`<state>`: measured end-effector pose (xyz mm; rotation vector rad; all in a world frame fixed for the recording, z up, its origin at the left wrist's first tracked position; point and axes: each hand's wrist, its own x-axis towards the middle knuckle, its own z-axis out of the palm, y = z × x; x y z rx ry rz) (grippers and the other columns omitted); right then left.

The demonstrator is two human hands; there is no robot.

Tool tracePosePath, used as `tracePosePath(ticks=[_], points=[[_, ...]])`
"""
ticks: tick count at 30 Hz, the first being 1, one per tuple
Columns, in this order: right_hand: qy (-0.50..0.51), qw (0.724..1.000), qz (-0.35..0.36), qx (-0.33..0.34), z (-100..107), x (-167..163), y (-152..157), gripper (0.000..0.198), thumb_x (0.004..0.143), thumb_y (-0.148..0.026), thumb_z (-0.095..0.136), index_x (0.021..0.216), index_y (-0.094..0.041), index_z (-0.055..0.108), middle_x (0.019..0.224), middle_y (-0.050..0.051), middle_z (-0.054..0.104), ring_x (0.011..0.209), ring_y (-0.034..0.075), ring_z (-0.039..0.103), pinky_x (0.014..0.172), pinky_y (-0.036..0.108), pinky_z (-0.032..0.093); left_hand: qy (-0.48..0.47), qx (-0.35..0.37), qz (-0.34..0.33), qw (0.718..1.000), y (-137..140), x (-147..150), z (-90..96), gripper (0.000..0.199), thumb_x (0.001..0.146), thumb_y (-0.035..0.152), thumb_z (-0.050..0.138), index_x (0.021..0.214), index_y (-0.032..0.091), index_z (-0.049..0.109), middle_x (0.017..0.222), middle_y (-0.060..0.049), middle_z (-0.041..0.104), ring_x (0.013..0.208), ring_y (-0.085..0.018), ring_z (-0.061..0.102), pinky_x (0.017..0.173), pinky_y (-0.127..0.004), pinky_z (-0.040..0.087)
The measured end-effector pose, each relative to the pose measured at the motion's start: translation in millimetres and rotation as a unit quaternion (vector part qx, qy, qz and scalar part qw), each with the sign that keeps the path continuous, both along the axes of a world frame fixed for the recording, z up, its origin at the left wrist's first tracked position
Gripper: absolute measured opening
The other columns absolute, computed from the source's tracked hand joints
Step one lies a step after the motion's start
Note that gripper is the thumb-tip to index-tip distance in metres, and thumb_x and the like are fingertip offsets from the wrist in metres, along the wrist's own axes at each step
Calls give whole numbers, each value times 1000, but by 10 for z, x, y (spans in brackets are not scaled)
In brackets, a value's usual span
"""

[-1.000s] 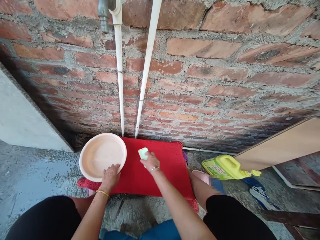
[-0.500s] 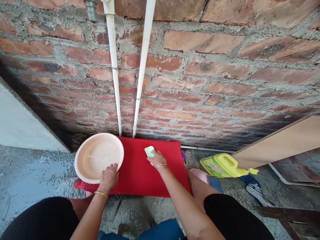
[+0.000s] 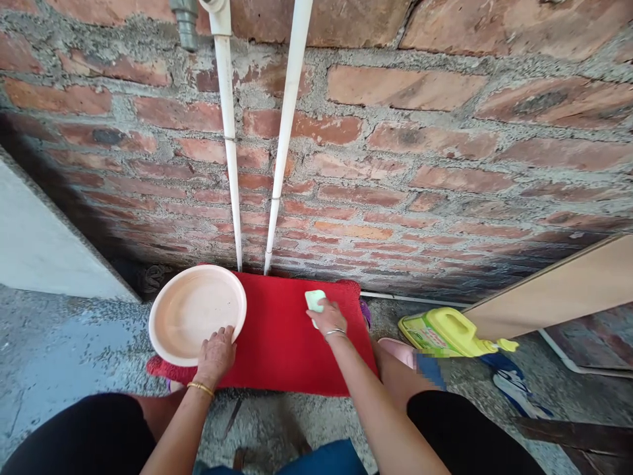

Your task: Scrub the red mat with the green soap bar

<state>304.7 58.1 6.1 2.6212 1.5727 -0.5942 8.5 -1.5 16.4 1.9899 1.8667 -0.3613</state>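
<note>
A pale pink basin (image 3: 190, 316) rests on the left part of a red mat (image 3: 281, 343), which lies spread across between the person's legs. My left hand (image 3: 217, 355), wearing a gold bracelet, is closed over the basin's right front rim. A pale green bar of soap (image 3: 314, 300) is gripped by my right hand (image 3: 330, 318), which wears a silver bangle. The soap is against or just over the right part of the mat; I cannot tell which. My right palm hides part of the bar.
Behind the mat rises a brick wall (image 3: 395, 165) with two white pipes (image 3: 279, 158). To the right lie a yellow bottle (image 3: 445, 330), a pink slipper (image 3: 397, 351) and a leaning board (image 3: 548, 284). A pale slab (image 3: 44, 231) stands at left over wet concrete floor (image 3: 74, 356).
My right hand has moved to the right across the mat with the soap in it. My left hand stays on the basin's rim. The view has shifted slightly.
</note>
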Motion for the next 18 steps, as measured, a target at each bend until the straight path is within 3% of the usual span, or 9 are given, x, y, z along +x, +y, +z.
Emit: tracePosePath(ticks=[5, 9, 13, 18], points=[[66, 988, 142, 8, -46, -1056, 290, 44, 74, -44, 68, 116, -31, 60, 113, 4, 57, 99, 20, 61, 82, 28, 43, 3, 11, 0, 1000, 7, -2, -36, 36, 91, 23, 43, 127, 22, 48, 121, -10, 60, 108, -22, 59, 86, -37, 46], [82, 972, 220, -10, -120, -1447, 442, 43, 74, -41, 68, 115, -31, 60, 116, 5, 55, 99, 20, 59, 84, 30, 41, 9, 9, 2, 1000, 26, 0, -58, 37, 90, 23, 44, 127, 22, 47, 117, -10, 60, 107, -22, 59, 85, -37, 46], [72, 977, 199, -18, -169, -1144, 504, 43, 75, -43, 66, 116, -30, 60, 116, 5, 54, 98, 19, 59, 83, 29, 42, 8, -2, 7, 1000, 47, 5, -46, 36, 90, 24, 43, 127, 23, 47, 117, -10, 60, 107, -22, 59, 85, -36, 46], [29, 996, 81, -28, -122, -147, 385, 42, 78, -46, 63, 116, -30, 59, 111, 5, 54, 96, 18, 60, 79, 27, 43, 9, -9, 12, 1000, 48, 23, 3, 35, 91, 23, 42, 125, 23, 47, 118, -10, 60, 108, -22, 58, 86, -37, 45]])
